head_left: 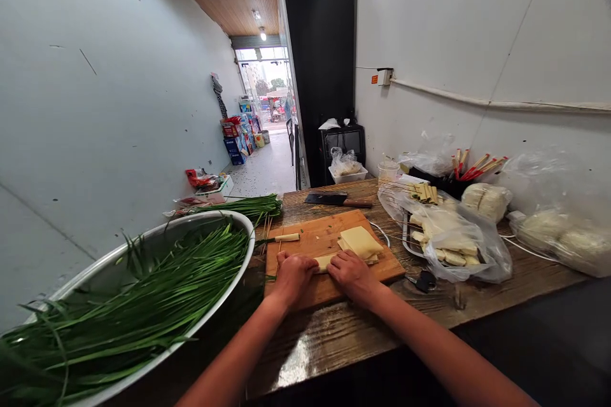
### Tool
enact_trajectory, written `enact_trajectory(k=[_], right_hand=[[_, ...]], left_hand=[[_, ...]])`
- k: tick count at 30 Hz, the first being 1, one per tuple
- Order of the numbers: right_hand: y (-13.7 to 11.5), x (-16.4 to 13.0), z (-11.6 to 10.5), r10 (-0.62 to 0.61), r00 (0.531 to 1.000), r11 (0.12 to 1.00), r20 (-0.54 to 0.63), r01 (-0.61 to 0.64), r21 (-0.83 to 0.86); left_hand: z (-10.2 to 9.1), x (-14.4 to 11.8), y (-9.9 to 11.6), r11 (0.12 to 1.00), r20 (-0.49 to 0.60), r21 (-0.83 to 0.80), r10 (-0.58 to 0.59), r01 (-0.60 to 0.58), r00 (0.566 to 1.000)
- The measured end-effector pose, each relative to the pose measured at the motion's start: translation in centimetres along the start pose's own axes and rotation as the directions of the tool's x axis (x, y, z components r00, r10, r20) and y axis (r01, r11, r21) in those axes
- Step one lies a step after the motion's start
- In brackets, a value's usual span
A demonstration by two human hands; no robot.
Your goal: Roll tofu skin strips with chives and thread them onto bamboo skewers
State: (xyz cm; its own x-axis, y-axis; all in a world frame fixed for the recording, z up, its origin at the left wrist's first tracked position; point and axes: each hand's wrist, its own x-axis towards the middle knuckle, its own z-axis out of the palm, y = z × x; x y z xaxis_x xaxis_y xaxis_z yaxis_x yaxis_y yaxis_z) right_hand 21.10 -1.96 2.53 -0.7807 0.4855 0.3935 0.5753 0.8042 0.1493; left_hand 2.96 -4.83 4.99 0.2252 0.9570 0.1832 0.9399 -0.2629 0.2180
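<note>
On cutting board [329, 238], both hands [292, 275] rolling tofu sheet [324, 261]

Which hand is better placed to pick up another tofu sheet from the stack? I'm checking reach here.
Right, probably. The right hand lies just below the stack of tofu sheets on the cutting board; the left hand sits farther left, away from it.

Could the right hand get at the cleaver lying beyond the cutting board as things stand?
Probably yes: the cleaver lies in the open past the cutting board, nothing on it, though the right hand is busy with a tofu roll.
</note>
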Motion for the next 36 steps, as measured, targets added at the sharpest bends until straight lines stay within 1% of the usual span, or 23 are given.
enact_trajectory(k=[3,5,6,9,11,14,17,19,22,24,27,30,32,36], right_hand=[[0.4,0.7,0.2,-0.026,0.999,1.0,0.032,0.026,0.012],[0.7,1.2,0.2,-0.035,0.998,0.999,0.061,0.034,0.017],[0.8,1.4,0.2,-0.037,0.996,0.999,0.075,0.036,0.017],[1.0,1.6,0.0,-0.03,0.995,1.0,0.09,0.029,0.009],[1.0,1.5,0.1,-0.021,0.998,1.0,0.064,0.021,0.004],[1.0,1.1,0.4,-0.01,1.0,1.0,0.004,0.01,0.009],[1.0,1.0,0.7,0.014,1.0,1.0,0.003,-0.015,0.022],[1.0,1.2,0.6,0.028,0.999,0.999,0.028,-0.029,0.014],[0.9,1.6,0.4,0.009,0.998,1.0,0.059,-0.008,-0.021],[0.7,1.7,0.3,-0.002,0.998,0.999,0.069,0.005,-0.044],[0.6,1.7,0.7,0.016,1.0,0.998,0.025,-0.014,-0.065],[0.6,1.6,1.1,0.067,0.998,0.996,-0.009,-0.068,-0.055],[0.6,1.7,1.3,0.085,0.996,0.996,0.019,-0.084,-0.04],[1.3,2.3,1.0,0.07,0.994,0.997,0.08,-0.068,-0.022]], left_hand=[[0.7,-0.7,0.6,0.983,-0.033,0.15,0.107,-0.101,0.994],[1.1,-1.0,0.7,0.969,-0.059,0.19,0.169,-0.155,0.984],[1.3,-1.1,0.7,0.967,-0.056,0.189,0.182,-0.169,0.982],[1.3,-0.7,0.2,0.976,-0.03,0.14,0.174,-0.168,0.984],[1.0,-0.1,-0.2,0.983,-0.033,0.103,0.155,-0.15,0.987],[0.4,0.6,-0.4,0.995,-0.026,0.031,0.1,-0.099,0.995],[0.1,0.9,-0.3,0.999,-0.034,-0.01,0.034,-0.034,0.999],[0.2,0.8,0.0,0.998,-0.048,0.044,0.055,-0.053,0.997],[0.8,0.5,0.2,0.978,-0.061,0.154,0.153,-0.142,0.986],[1.1,0.4,0.0,0.97,-0.07,0.179,0.179,-0.164,0.981],[1.2,0.9,-0.5,0.975,-0.03,0.144,0.178,-0.172,0.984],[0.9,1.6,-0.9,0.986,-0.008,0.1,0.134,-0.133,0.991],[0.7,1.9,-1.1,0.988,-0.008,0.099,0.122,-0.121,0.992],[1.0,2.0,-1.3,0.974,0.028,0.147,0.17,-0.172,0.985]])
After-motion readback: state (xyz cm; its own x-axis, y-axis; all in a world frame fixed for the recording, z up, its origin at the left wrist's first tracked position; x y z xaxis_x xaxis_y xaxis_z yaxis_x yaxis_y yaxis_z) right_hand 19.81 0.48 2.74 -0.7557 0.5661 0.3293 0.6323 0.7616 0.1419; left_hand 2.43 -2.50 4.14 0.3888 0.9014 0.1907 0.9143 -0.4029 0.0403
